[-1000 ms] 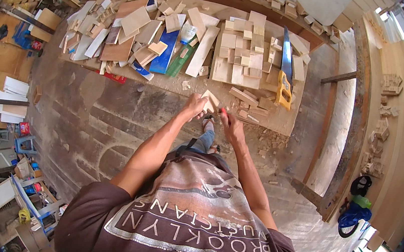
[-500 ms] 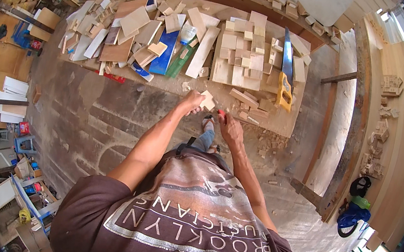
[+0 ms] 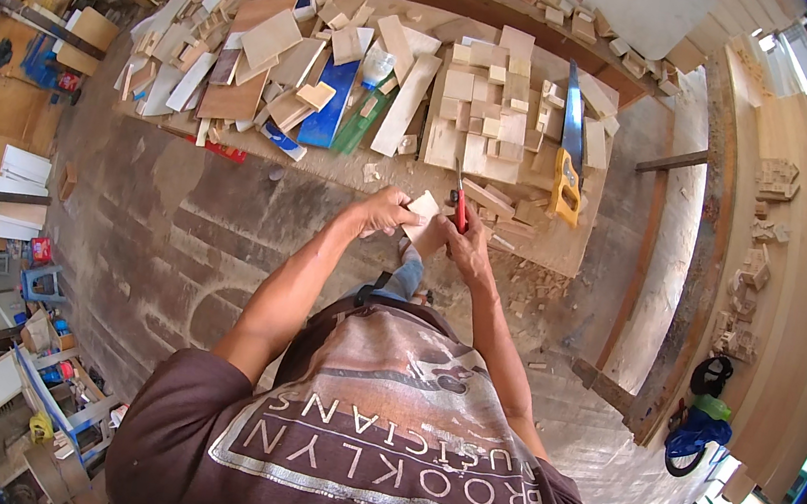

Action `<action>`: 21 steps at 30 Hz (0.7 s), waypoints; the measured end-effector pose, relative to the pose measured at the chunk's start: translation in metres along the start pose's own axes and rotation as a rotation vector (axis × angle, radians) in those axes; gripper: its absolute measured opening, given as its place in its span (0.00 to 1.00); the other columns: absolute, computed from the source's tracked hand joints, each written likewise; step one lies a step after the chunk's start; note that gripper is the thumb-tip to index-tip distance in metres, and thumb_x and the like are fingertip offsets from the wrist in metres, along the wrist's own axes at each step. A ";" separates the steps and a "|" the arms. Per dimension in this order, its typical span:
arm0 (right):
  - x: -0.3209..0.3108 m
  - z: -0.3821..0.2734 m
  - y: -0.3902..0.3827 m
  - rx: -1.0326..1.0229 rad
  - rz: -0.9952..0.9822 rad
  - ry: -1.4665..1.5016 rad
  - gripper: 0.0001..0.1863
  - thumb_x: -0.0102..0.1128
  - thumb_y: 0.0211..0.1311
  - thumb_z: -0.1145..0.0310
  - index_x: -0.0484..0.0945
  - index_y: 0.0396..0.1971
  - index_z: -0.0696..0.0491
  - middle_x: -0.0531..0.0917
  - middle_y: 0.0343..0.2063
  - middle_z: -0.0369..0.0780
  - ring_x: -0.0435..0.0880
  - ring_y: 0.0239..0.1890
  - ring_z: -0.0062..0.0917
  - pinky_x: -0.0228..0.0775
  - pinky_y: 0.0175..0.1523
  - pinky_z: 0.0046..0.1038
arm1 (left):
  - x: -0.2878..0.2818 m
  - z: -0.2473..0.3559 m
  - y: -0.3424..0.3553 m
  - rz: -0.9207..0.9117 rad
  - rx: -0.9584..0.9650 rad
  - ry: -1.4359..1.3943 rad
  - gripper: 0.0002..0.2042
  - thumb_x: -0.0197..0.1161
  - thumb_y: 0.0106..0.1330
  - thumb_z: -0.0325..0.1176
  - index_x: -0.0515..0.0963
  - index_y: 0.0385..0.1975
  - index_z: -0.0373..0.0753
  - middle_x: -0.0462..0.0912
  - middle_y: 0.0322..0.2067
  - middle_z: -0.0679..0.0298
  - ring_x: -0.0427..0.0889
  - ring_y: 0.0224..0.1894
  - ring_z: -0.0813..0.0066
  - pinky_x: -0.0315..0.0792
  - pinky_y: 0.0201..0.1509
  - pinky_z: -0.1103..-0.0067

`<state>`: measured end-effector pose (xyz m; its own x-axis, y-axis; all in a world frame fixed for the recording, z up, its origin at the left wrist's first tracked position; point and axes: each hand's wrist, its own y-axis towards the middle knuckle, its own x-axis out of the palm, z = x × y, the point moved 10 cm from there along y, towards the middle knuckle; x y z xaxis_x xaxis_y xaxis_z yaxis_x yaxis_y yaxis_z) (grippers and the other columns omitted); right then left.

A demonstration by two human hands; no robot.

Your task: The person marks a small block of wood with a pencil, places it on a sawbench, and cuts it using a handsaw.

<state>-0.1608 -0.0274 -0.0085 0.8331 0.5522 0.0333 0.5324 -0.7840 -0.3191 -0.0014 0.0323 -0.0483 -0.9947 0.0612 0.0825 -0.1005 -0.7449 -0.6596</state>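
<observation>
The left hand [image 3: 384,211] is closed on the left side of a small flat wood piece [image 3: 423,214], with the thumb on the face which is turned to the camera. The piece is in the air in front of the person, before the near edge of the table [image 3: 403,173]. The right hand [image 3: 469,248] is curled around a red tool [image 3: 460,214]; its thin dark tip points away from the body. The right fingertips are very near the piece, but I cannot tell if they touch it.

The writing which is easiest to see is on the brown shirt [image 3: 303,411]: two lines of large pale capital letters [image 3: 368,459], upside down in this view, under a faded picture and along a pale border. A white jar [image 3: 378,68] on the table has a blue part, and any marks on it are too small to read. The same is true for a blue-and-white packet [image 3: 283,143] near the table edge.

On the table there are also a blue strip [image 3: 329,107], a green strip [image 3: 359,124], light blocks [image 3: 481,110] set on boards, and a saw [image 3: 567,176] with a yellow handle.
</observation>
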 end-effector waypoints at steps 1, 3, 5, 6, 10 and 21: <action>0.001 0.003 -0.001 0.051 -0.007 0.087 0.20 0.67 0.69 0.59 0.76 0.51 0.57 0.76 0.25 0.31 0.73 0.24 0.16 0.65 0.29 0.22 | -0.001 0.013 -0.009 0.057 0.009 0.032 0.14 0.74 0.60 0.39 0.86 0.39 0.35 0.83 0.28 0.69 0.75 0.27 0.83 0.68 0.27 0.79; 0.004 0.013 -0.007 0.157 -0.017 0.262 0.17 0.66 0.69 0.61 0.76 0.50 0.56 0.76 0.25 0.30 0.72 0.23 0.15 0.63 0.28 0.21 | 0.004 0.038 -0.022 0.122 0.091 0.106 0.16 0.72 0.64 0.39 0.85 0.44 0.33 0.87 0.34 0.66 0.80 0.32 0.80 0.73 0.33 0.78; 0.003 0.022 -0.005 0.147 0.031 0.274 0.16 0.64 0.71 0.61 0.76 0.49 0.56 0.76 0.24 0.32 0.73 0.23 0.17 0.65 0.28 0.25 | 0.015 0.034 -0.021 0.253 0.294 -0.102 0.16 0.72 0.65 0.40 0.84 0.44 0.34 0.86 0.34 0.66 0.81 0.32 0.83 0.73 0.30 0.78; 0.002 0.027 -0.004 0.145 0.055 0.282 0.15 0.63 0.72 0.61 0.76 0.48 0.57 0.76 0.24 0.34 0.73 0.22 0.18 0.66 0.29 0.27 | 0.014 0.026 -0.019 0.318 0.390 -0.207 0.16 0.71 0.66 0.40 0.84 0.44 0.34 0.86 0.35 0.66 0.81 0.32 0.84 0.73 0.28 0.78; -0.010 0.003 -0.008 -0.179 0.136 -0.469 0.17 0.54 0.77 0.57 0.77 0.48 0.58 0.79 0.24 0.44 0.80 0.24 0.32 0.70 0.32 0.36 | 0.003 0.041 -0.028 0.620 0.395 0.638 0.10 0.64 0.67 0.32 0.81 0.42 0.31 0.88 0.39 0.53 0.87 0.39 0.56 0.79 0.44 0.63; -0.008 0.046 -0.014 -0.087 0.118 -0.518 0.21 0.46 0.80 0.55 0.77 0.55 0.57 0.83 0.36 0.61 0.83 0.45 0.58 0.73 0.46 0.48 | 0.005 0.058 0.015 0.566 0.337 1.127 0.05 0.60 0.64 0.28 0.81 0.37 0.39 0.86 0.41 0.55 0.87 0.45 0.53 0.81 0.48 0.59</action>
<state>-0.1818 -0.0077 -0.0473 0.7167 0.5089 -0.4768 0.4684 -0.8578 -0.2115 -0.0072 -0.0175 -0.0146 -0.3843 0.0835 -0.9194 0.1821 -0.9695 -0.1641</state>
